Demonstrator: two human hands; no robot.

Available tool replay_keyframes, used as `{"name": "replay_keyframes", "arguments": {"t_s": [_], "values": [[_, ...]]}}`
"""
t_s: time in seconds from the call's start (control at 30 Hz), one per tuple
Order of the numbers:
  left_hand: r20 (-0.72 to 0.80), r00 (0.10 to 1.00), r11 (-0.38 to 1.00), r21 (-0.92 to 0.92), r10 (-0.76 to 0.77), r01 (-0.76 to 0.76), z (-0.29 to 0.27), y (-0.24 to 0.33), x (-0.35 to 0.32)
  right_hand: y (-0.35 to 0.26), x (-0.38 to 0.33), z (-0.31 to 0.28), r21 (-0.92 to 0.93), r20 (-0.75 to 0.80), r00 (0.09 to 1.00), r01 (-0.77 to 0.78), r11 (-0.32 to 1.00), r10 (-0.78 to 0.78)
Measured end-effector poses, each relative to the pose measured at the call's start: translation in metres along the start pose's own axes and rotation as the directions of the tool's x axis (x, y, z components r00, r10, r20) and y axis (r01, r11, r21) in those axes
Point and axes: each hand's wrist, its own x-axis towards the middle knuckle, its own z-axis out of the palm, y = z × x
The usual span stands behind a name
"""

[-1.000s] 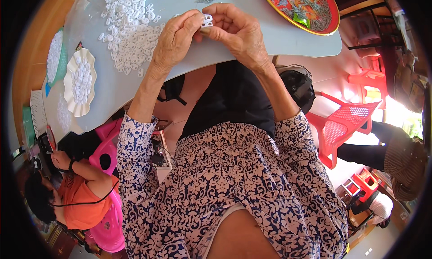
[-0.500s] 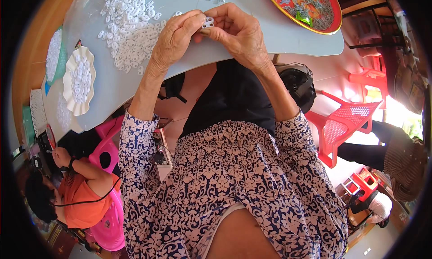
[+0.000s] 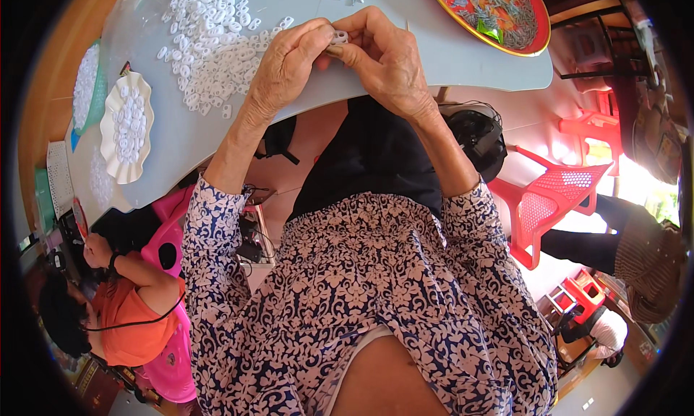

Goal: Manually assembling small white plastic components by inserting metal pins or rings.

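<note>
Above the table's near edge, my two hands meet around a small white plastic piece with dark holes. My left hand pinches it from the left, thumb and fingers pressed together. From the other side, the thumb and forefinger of my right hand close on the same piece. Its lower part is hidden behind the fingertips. Left of my left hand lies a heap of flat white plastic pieces, with larger oval white pieces piled behind it.
A red tray with a gold rim holds many thin grey metal parts at the back right. A scalloped cream dish of white pieces stands at the left of the grey table. A person in orange sits at lower left; a red chair stands right.
The white piece has tipped between my fingers, so less of its holed face shows. Both hands stay nearly in place. The person at lower left has shifted slightly.
</note>
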Motion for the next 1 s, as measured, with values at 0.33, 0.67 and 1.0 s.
{"name": "replay_keyframes", "arguments": {"t_s": [0.33, 0.67, 1.0], "values": [[0.051, 0.999, 1.0, -0.012, 0.009, -0.009, -0.001, 0.005, -0.001, -0.005, -0.001, -0.003, -0.07, 0.015, 0.998, 0.057, 0.996, -0.056], [0.093, 0.995, 0.999, -0.025, 0.022, -0.02, -0.004, 0.007, 0.001, 0.0, -0.001, -0.002, 0.112, 0.031, 0.999, -0.029, 0.993, 0.025], [0.047, 0.998, 0.996, -0.077, -0.03, 0.033, -0.003, 0.007, 0.0, 0.006, 0.0, -0.011, 0.312, 0.091, 0.989, -0.138, 0.94, 0.115]]}}
